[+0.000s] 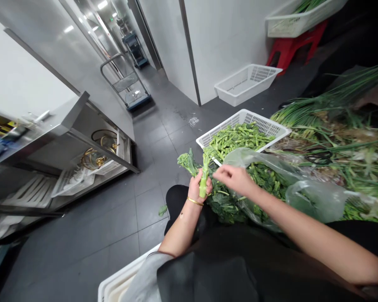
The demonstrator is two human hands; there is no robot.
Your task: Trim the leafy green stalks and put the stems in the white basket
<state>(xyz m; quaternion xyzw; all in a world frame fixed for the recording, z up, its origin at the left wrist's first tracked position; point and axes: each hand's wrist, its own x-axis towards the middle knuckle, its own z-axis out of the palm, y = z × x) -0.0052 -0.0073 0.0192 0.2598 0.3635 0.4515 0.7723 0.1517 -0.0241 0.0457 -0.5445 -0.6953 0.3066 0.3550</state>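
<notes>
My left hand (199, 185) is wrapped round a green vegetable stalk (203, 176); a leafy floret (187, 162) sticks up beside it. Just right of the stalk is my right hand (229, 177), its fingers curled together; whether it pinches something small is hidden. Behind the hands, a white basket (271, 126) holds many cut green stems (239, 138). Dark leaves (226, 205) lie below my right hand, next to a clear plastic bag (318, 201) with more greens.
Spring onions (318, 111) are piled on the right. Another white basket (236, 93) stands by the wall, near a red stool (290, 52) carrying a basket. A steel shelf unit (72, 121) is on the left, with a trolley (135, 98) behind. One leaf (162, 210) lies on the floor.
</notes>
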